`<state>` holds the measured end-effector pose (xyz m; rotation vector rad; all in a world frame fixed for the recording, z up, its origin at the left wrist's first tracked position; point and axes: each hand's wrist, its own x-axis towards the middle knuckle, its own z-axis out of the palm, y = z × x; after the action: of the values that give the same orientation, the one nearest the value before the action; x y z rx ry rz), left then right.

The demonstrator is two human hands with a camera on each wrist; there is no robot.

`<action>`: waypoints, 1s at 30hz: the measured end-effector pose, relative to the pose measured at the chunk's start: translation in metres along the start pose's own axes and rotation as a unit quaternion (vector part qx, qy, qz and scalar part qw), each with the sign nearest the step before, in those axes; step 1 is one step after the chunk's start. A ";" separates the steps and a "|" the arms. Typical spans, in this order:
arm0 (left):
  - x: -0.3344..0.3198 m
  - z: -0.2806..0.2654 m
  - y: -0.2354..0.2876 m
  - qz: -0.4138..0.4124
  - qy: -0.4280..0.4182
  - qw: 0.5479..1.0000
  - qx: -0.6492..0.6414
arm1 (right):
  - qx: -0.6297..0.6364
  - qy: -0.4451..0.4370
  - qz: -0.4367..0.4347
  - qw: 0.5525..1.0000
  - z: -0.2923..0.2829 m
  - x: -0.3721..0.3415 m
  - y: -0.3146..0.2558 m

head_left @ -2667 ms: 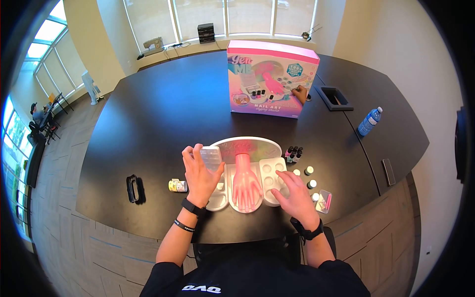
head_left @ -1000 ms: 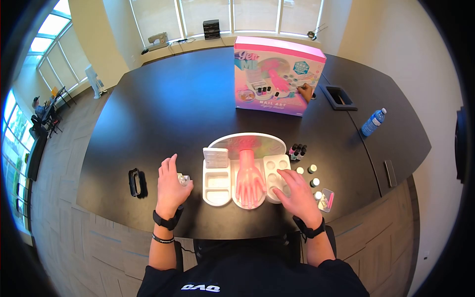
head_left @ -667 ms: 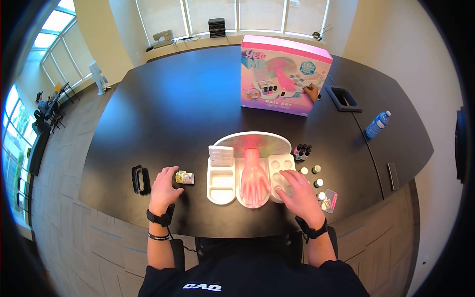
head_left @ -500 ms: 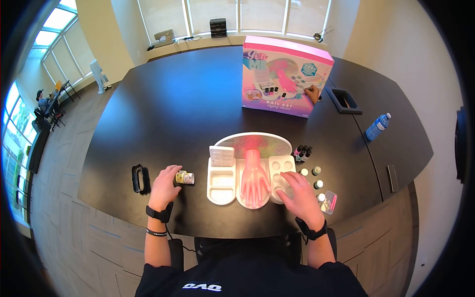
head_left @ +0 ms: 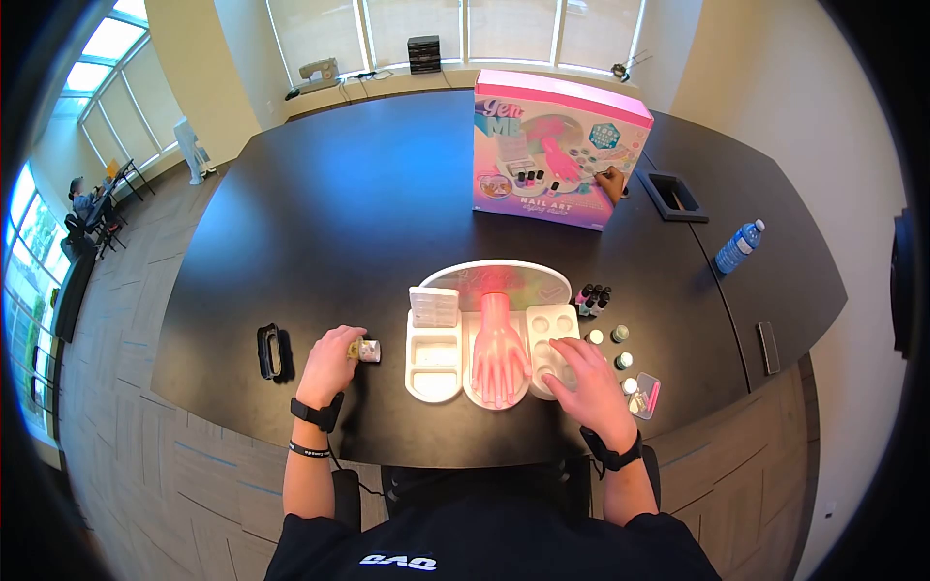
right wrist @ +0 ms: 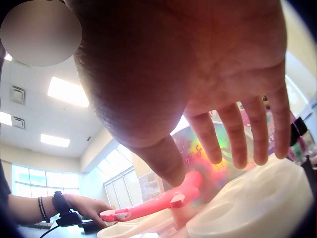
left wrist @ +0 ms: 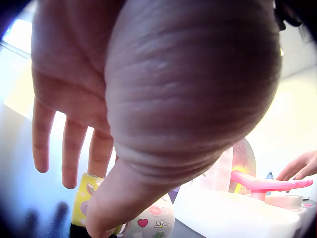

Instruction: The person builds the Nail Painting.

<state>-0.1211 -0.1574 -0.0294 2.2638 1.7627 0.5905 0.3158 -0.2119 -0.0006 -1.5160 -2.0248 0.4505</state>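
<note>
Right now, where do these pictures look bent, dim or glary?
Head view: fisheye curving, black corners, bluish sheen on the tabletop; left wrist: the left grip dim, the white tray washed out; right wrist: rainbow glare on the shiny backboard, a bright ceiling light, and a blurred oval at upper left.

Large black table with curved edges [head_left: 320, 194], bluish glare on top. Grey-brown patterned carpet floor [head_left: 116, 339], thin blue lines. Back: wide windows with pale blinds [head_left: 504, 34] above a cream ledge [head_left: 387, 85]; beige sewing machine [head_left: 323, 70] and black boxy stack [head_left: 424, 55] on it. Left: cream column wall [head_left: 199, 68], tall bright glass windows [head_left: 21, 252], long low black bench [head_left: 70, 295]. Right: plain off-white wall [head_left: 823, 165]. Right wrist view: white ceiling [right wrist: 29, 136], lit rectangular panels [right wrist: 68, 91], square vents [right wrist: 18, 94].
</note>
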 end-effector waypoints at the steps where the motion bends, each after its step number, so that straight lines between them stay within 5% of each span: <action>1: 0.000 0.000 0.000 0.002 0.005 1.000 0.002 | -0.002 -0.003 0.001 1.000 0.000 0.000 0.000; 16: 0.002 -0.031 0.050 0.020 0.092 0.995 0.033 | -0.013 -0.005 -0.004 1.000 0.004 -0.001 0.004; 30: 0.014 -0.007 0.105 0.070 0.011 0.996 -0.061 | -0.013 -0.002 0.005 1.000 0.001 -0.006 0.004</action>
<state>-0.0294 -0.1724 0.0215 2.3168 1.5407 0.7308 0.3194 -0.2161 -0.0057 -1.5419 -2.0341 0.4336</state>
